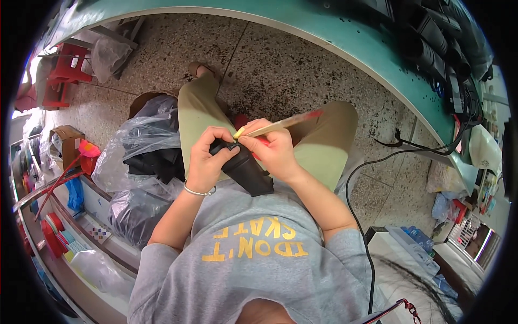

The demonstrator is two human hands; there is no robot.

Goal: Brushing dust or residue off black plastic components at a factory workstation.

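Above my lap, my left hand [209, 156] is closed on the upper end of a black tapered case [246, 171]. The case's lower end rests against my grey shirt. My right hand [273, 150] is closed on a long, thin wooden-coloured stick [286, 123] with a reddish far end. The stick slants up to the right over my thigh. A small yellow piece [239, 133] shows between the fingertips of both hands, at the top of the case. Something red peeks out beneath my right fingers. The fingers hide the exact point of contact.
A green table [345, 24] curves across the far side, with several black cases [426, 46] piled at its right. Clear plastic bags [145, 129] with black pieces stand left of my legs. A black cable [353, 178] hangs at my right. A red stool [67, 67] stands far left.
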